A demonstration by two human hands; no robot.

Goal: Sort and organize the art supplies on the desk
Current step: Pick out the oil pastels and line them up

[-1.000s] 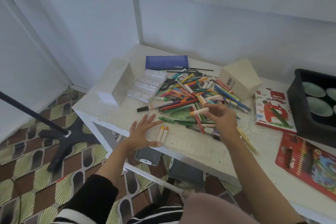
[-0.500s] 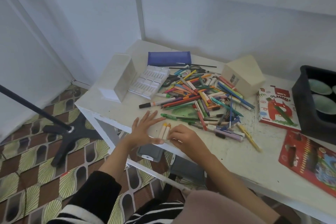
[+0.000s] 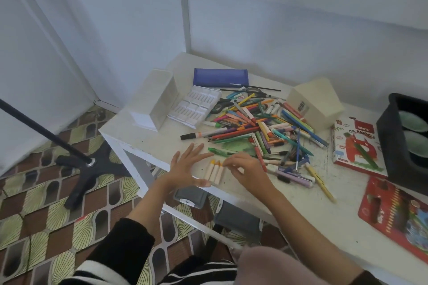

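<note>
A jumbled pile of markers, pens and coloured pencils (image 3: pixel 266 127) covers the middle of the white desk (image 3: pixel 148 143). At the front edge three pale oil pastel sticks (image 3: pixel 214 171) lie side by side in a row. My left hand (image 3: pixel 187 166) rests flat on the desk just left of them, fingers spread. From the right, my right hand (image 3: pixel 245 169) reaches in with curled fingers, and its fingertips pinch the orange tip of the rightmost stick. A green pen (image 3: pixel 222 151) lies just beyond the row.
A white box (image 3: pixel 155 102), a white plastic tray (image 3: pixel 194 106) and a blue pencil case (image 3: pixel 220 77) stand at the back left. On the right are a cream box (image 3: pixel 317 102), an oil pastels box (image 3: pixel 356 143), a red pencil pack (image 3: pixel 398 213) and a black bin (image 3: pixel 405 141).
My right hand carried a pastel stick from the pile to the front edge and laid it as the third in the row. The left hand stayed flat beside the row.
</note>
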